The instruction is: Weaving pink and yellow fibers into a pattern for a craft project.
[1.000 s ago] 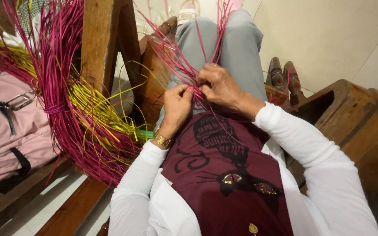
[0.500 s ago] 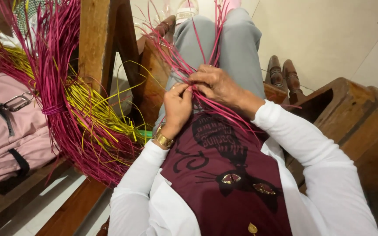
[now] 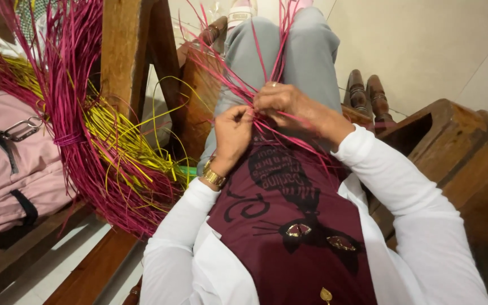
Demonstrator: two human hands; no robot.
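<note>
The person sits with both hands close together over the lap. The left hand [image 3: 232, 133] pinches some thin pink strands [image 3: 238, 90] between its fingers. The right hand [image 3: 280, 101] is curled tight over the same strands, just beside the left hand, and the two hands almost touch. The strands fan out from the hands, up over the grey trousers [image 3: 306, 51] and down across the dark red shirt [image 3: 295, 226].

Things could go wrong here. The strands are thin and stiff, so one could snap if it is bent too hard. There are many loose ends, and they cross each other, so a hand could grab the wrong one. If the pinch gets loose, the strands could slip and the woven part could come undone. It is hidden under the hands, so how tight it is cannot be told.

To the left, a big pink bundle [image 3: 69, 113] and some yellow strands [image 3: 120, 141] hang by a wooden post [image 3: 122, 56]. Loose ends there could tangle with the ones in the lap. A pink bag [image 3: 7, 164] lies further left, well apart.
</note>
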